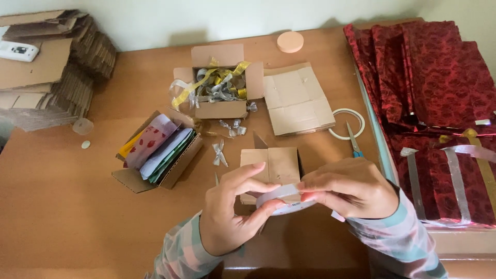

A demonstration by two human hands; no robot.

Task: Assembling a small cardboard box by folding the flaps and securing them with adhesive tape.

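A: What lies at the far left?

B: A stack of flattened cardboard (pixel 49 67) against the wall. Right of it, on the wooden table (pixel 62 206), an open box of folded coloured papers (pixel 157 150), then an open box of gold and silver ribbon scraps (pixel 219 82).

A: And the hands?

B: Low in the middle. The left hand (pixel 230 214) curls its thumb and fingers around a roll of white tape (pixel 284 199), held just above a small cardboard box (pixel 271 168). The right hand (pixel 351 188) pinches the roll's edge with bent fingertips.

A: Further right?

B: A flat cardboard piece (pixel 297 101), a round peach lid (pixel 290 42), another tape ring (pixel 347 124), blue-handled scissors (pixel 354 142), then red patterned foil sheets (pixel 439 88).
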